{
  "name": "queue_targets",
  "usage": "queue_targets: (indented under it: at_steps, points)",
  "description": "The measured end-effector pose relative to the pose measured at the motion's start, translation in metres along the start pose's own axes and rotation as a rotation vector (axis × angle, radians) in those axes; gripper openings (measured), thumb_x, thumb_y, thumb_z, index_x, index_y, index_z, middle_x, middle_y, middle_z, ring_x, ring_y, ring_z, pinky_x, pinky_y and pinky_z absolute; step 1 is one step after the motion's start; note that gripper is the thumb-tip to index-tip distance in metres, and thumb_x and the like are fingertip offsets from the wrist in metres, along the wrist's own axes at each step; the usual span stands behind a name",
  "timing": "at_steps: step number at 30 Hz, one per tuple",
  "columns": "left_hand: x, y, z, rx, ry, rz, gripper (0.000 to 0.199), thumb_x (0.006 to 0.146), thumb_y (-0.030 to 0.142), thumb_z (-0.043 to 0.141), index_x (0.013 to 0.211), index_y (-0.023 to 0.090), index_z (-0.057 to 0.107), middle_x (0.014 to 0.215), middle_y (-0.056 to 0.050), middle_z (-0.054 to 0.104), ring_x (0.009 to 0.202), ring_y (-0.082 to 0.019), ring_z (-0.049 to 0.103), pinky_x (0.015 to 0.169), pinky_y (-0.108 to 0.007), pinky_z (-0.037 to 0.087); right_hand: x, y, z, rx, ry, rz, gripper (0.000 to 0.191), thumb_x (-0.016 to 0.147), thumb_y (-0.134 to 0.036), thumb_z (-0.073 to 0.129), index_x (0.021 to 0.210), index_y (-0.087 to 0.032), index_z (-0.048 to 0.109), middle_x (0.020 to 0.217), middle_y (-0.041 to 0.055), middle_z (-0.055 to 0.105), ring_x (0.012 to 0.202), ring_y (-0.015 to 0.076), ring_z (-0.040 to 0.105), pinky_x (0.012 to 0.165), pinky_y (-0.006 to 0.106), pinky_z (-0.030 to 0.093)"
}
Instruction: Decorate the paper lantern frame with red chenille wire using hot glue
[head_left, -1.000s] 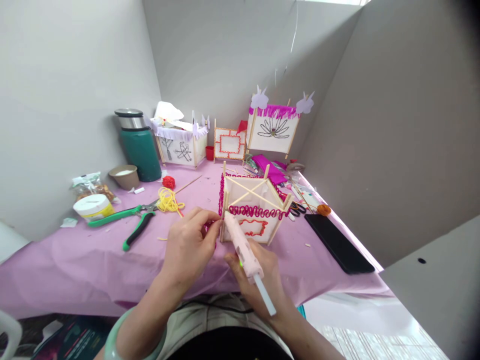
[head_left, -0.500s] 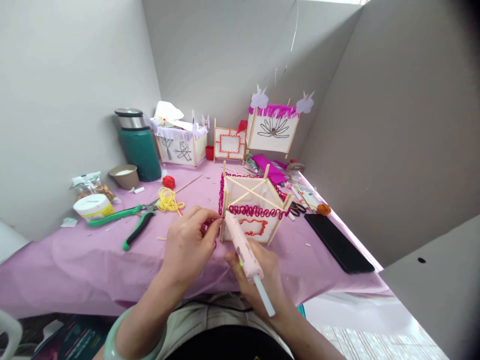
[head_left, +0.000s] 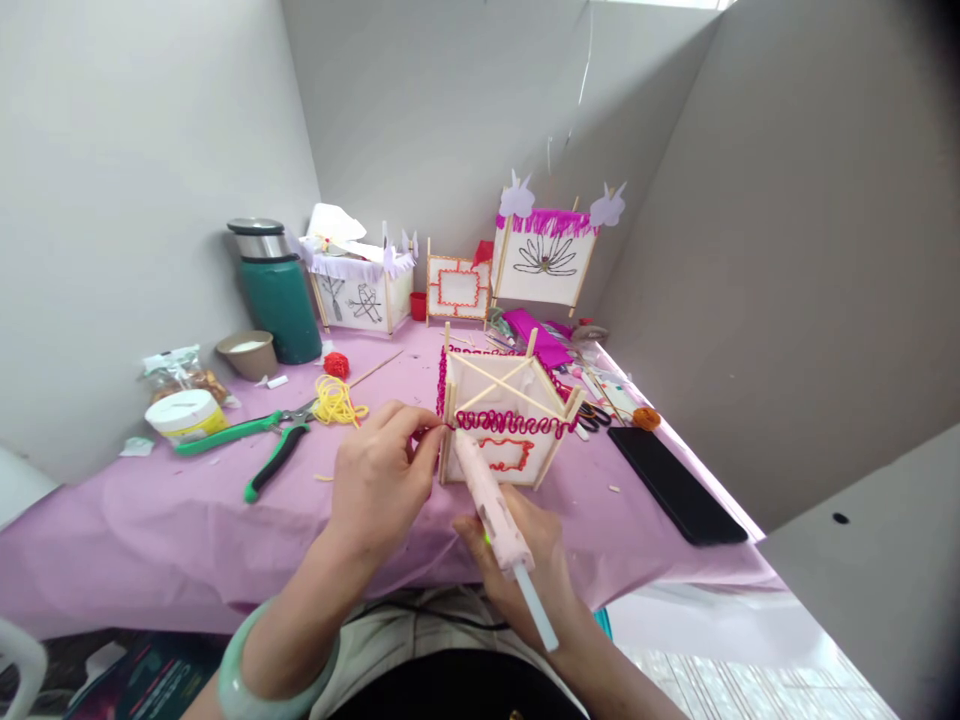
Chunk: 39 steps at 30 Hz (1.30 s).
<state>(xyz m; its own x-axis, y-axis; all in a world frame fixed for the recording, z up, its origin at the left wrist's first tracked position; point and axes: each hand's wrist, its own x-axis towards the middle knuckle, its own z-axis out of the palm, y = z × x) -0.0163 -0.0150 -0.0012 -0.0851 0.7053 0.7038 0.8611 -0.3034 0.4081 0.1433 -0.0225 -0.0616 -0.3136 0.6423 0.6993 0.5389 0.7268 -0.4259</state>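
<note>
A small lantern-like frame of wooden sticks and white panels [head_left: 500, 385] stands near the table's front, with magenta yarn loops [head_left: 510, 424] along its top edge and an orange yarn rectangle on its front. My left hand [head_left: 386, 465] pinches the end of a magenta yarn at the frame's front left corner post. My right hand [head_left: 525, 545] is wrapped round a pale pink glue gun [head_left: 491, 500], a white glue stick poking from its rear. The gun's tip is at the front panel, just right of that corner post and below the loops.
Green-handled pliers [head_left: 277, 450], yellow yarn [head_left: 335, 400], a tub [head_left: 186, 414], a bowl [head_left: 247, 352] and a green bottle [head_left: 281, 300] are on the left. A black phone [head_left: 675, 485], scissors and orange yarn [head_left: 646, 419] lie right. Decorated lanterns [head_left: 360, 290] stand behind on the pink cloth [head_left: 225, 540].
The glue gun and my right hand have shifted slightly right and down. My left fingertips have risen a little with the yarn beside the corner post.
</note>
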Motion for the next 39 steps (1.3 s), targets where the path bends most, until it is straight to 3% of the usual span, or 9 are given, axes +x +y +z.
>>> queue_targets:
  at_steps: [8, 17, 24, 33, 39]
  points:
    - [0.003, 0.003, 0.0, 0.024, 0.052, 0.048, 0.007, 0.084, 0.018, 0.06, 0.081, 0.019, 0.065, 0.077, 0.001, 0.064, 0.059, -0.009, 0.055, 0.059, -0.024, 0.042, -0.001, 0.003, 0.005, 0.042, -0.001, 0.071, 0.027, 0.092, -0.038, 0.05, 0.073, -0.019, 0.053, 0.062, 0.0018, 0.058, 0.052, 0.0146, 0.056, 0.049, 0.025, 0.041]
    - [0.008, 0.005, 0.004, 0.029, 0.118, 0.139, 0.007, 0.086, 0.019, 0.06, 0.083, 0.019, 0.066, 0.078, 0.001, 0.065, 0.06, -0.008, 0.056, 0.06, -0.022, 0.043, 0.002, 0.0, 0.002, 0.048, 0.003, 0.056, 0.03, 0.094, -0.041, 0.049, 0.075, -0.018, 0.055, 0.062, 0.003, 0.059, 0.051, 0.0161, 0.057, 0.047, 0.026, 0.042]
    - [0.014, -0.004, 0.006, 0.065, 0.127, 0.244, 0.01, 0.087, 0.019, 0.057, 0.083, 0.02, 0.066, 0.082, 0.0, 0.067, 0.07, -0.011, 0.061, 0.063, -0.023, 0.045, -0.001, 0.003, 0.004, 0.041, -0.021, 0.062, 0.032, 0.095, -0.04, 0.045, 0.078, -0.017, 0.059, 0.067, 0.0058, 0.062, 0.055, 0.0182, 0.059, 0.048, 0.027, 0.042]
    - [0.017, -0.003, 0.003, 0.105, 0.129, 0.298, 0.011, 0.087, 0.018, 0.057, 0.082, 0.019, 0.067, 0.083, -0.001, 0.069, 0.071, -0.013, 0.063, 0.063, -0.024, 0.046, -0.013, 0.013, 0.007, 0.025, -0.027, -0.016, 0.026, 0.091, -0.038, 0.052, 0.075, -0.019, 0.061, 0.063, 0.0009, 0.059, 0.054, 0.0157, 0.058, 0.047, 0.026, 0.034]
    - [0.018, -0.003, 0.002, 0.104, 0.114, 0.309, 0.012, 0.087, 0.017, 0.057, 0.082, 0.018, 0.067, 0.082, -0.002, 0.069, 0.072, -0.013, 0.063, 0.063, -0.025, 0.046, -0.006, 0.01, 0.007, 0.061, -0.026, -0.018, 0.024, 0.091, -0.037, 0.052, 0.082, -0.019, 0.065, 0.069, 0.0036, 0.062, 0.059, 0.0173, 0.06, 0.053, 0.027, 0.041]
